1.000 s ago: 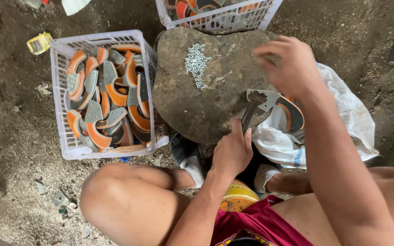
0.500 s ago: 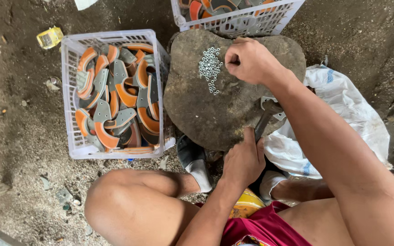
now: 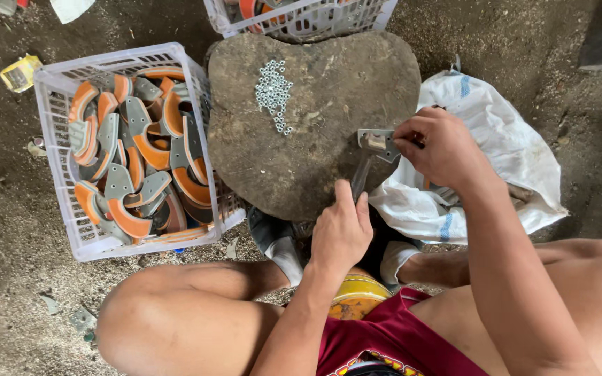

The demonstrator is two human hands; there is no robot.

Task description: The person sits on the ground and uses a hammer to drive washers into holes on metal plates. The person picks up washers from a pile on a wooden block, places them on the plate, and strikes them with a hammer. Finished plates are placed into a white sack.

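resting at about four o'clock on the flat stone (image 3: pixel 315 132), the grey metal piece (image 3: pixel 376 143) is pinched at its top by the right hand (image 3: pixel 440 150), while the left hand (image 3: pixel 341 233) is closed around its lower end. this looks like the fitting step; next likely calls for one small nut from the pile (image 3: pixel 273 94) at eleven o'clock, with the crate of orange-and-grey pieces (image 3: pixel 130 150) at nine.

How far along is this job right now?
Done: white crate holds many curved grey-and-orange pieces. In hand: left hand and right hand hold a metal part on the flat stone. Left: small metal fasteners lie unused.
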